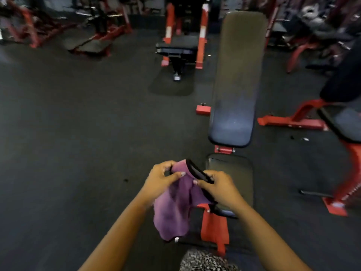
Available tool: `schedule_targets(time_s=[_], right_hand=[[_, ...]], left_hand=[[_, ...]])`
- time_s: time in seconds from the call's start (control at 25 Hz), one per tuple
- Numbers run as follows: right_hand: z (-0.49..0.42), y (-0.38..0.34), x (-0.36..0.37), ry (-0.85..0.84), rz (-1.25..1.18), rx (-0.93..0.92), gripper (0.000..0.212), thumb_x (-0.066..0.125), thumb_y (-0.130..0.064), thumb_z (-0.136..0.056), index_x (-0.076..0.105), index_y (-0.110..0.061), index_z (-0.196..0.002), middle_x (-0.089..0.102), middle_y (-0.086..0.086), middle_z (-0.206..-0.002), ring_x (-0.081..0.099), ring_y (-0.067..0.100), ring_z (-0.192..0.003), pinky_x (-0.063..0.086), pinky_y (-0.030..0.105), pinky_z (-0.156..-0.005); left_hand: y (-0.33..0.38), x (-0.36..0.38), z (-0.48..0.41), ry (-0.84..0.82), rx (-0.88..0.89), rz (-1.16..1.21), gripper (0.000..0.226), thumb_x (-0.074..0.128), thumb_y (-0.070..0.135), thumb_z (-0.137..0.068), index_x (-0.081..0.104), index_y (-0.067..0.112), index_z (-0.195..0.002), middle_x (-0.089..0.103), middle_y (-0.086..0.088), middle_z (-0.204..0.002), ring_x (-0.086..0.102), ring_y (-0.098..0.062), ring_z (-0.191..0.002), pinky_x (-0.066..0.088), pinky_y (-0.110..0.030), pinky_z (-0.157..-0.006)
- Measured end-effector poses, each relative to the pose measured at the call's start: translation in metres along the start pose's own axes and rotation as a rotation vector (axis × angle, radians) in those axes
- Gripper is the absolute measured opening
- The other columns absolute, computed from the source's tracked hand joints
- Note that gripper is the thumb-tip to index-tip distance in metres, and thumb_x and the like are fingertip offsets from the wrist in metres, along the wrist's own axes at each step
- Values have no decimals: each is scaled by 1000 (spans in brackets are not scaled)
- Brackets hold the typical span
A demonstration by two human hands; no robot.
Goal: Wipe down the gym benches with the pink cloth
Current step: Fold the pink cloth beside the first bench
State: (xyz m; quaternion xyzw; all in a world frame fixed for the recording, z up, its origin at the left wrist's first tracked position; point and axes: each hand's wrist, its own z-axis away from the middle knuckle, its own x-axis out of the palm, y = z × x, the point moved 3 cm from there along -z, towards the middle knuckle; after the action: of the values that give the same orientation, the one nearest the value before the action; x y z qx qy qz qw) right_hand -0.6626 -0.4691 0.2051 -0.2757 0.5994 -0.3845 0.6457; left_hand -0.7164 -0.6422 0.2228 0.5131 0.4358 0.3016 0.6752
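Note:
A pink cloth [175, 208] with a black trim edge hangs in front of me, held by both hands. My left hand [162, 178] pinches its upper left corner. My right hand [218, 188] grips the black edge on the right. Just beyond and to the right stands a long black padded bench [236, 79] on a red frame, with its small seat pad [234, 173] partly behind my right hand. The cloth is in the air, left of the seat pad, not touching the bench.
Another black bench [175, 48] with red uprights stands farther back at centre. A red-framed bench [345, 124] is at the right. Red machines [29, 26] line the far left. Dark rubber floor [78, 124] spreads to the left.

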Motion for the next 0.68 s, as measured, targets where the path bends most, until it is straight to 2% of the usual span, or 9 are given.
schedule_targets(time_s=[0.08,0.12,0.2,0.28,0.36,0.44,0.52,0.6,0.68], right_hand=[[-4,-3,4,145,-130,135,26,72,-30,-79,67,-4,-76,58,3,-60,47,3,-61,36,28,-57],[-6,-3,9,181,-312,213,26,73,-28,-78,68,-3,-75,60,4,-63,51,8,-65,40,29,-62],[-15,-9,20,209,-676,341,22,76,-27,-75,71,-6,-75,67,8,-74,58,20,-74,47,39,-72],[-32,-19,27,185,-836,393,16,71,-24,-79,72,-8,-80,69,13,-82,63,25,-78,49,43,-79],[-51,-32,30,114,-936,351,17,60,-18,-88,70,-5,-89,70,16,-88,66,26,-82,53,40,-80],[-68,-45,30,11,-955,306,18,52,-13,-92,69,-6,-92,73,11,-86,70,20,-78,58,30,-74],[-88,-47,24,-26,-914,298,18,50,-10,-93,67,-8,-94,73,5,-84,69,14,-77,56,28,-75],[-110,-45,9,26,-803,281,17,50,-8,-93,66,-5,-94,73,9,-88,65,14,-80,52,38,-87],[-129,-43,-14,144,-466,241,18,52,-8,-93,65,4,-98,69,21,-100,59,16,-87,46,52,-95]], left_hand=[[2,-12,-19,59,16,2,27,71,15,-80,62,19,-106,63,8,-104,57,8,-88,43,-10,-81],[4,-17,-24,129,24,4,31,69,17,-81,59,23,-110,59,12,-107,56,6,-93,41,-6,-80],[4,-22,-32,192,-10,33,19,64,22,-85,60,28,-103,60,12,-101,58,-3,-92,42,-8,-76],[2,-17,-37,57,-112,107,9,59,29,-87,61,31,-95,64,12,-96,60,-7,-90,45,-13,-75],[-2,-15,-46,-107,-167,159,24,64,35,-83,61,28,-106,66,10,-102,62,-4,-95,49,-17,-81],[-4,-26,-65,-107,-133,155,37,72,26,-78,60,22,-113,68,1,-108,65,-9,-97,53,-28,-87],[-7,-42,-91,-127,-84,135,41,71,14,-79,58,22,-116,70,-6,-107,67,-14,-96,55,-34,-86],[-5,-56,-115,-208,41,60,47,64,13,-85,46,29,-125,71,-4,-103,68,-17,-95,55,-34,-85],[2,-62,-132,-307,216,-139,45,53,7,-91,42,31,-129,67,3,-112,62,-7,-105,49,-23,-91]])
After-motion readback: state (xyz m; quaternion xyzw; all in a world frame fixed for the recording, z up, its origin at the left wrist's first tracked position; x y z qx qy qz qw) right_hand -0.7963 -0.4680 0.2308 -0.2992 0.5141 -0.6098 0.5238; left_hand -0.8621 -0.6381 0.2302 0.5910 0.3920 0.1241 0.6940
